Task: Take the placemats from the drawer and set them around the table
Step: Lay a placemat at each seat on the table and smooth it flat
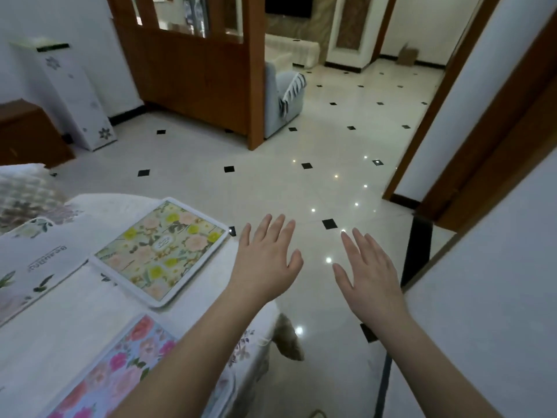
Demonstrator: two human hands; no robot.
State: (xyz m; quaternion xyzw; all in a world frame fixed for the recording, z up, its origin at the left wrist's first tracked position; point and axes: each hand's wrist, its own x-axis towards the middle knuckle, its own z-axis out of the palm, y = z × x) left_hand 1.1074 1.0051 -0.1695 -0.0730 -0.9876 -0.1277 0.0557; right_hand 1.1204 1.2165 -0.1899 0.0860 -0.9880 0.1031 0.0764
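Three placemats lie on the white-clothed table (75,315) at the lower left. A green floral placemat (162,250) with yellow and peach flowers lies near the table's far right edge. Nearest me is a blue placemat (117,372) with pink flowers, partly covered by my left forearm. A white placemat (33,267) with leaf prints and lettering lies at the left. My left hand (265,260) hovers just past the table's right edge, fingers straight and spread, holding nothing. My right hand (369,276) is out over the floor, likewise flat and empty.
Glossy white floor tiles (301,188) with small black diamonds stretch ahead. A wooden partition (193,67) and a pale blue sofa (283,98) stand beyond. A wooden door frame (470,122) and a white wall close the right side. A white floral-patterned unit (72,92) stands at the left wall.
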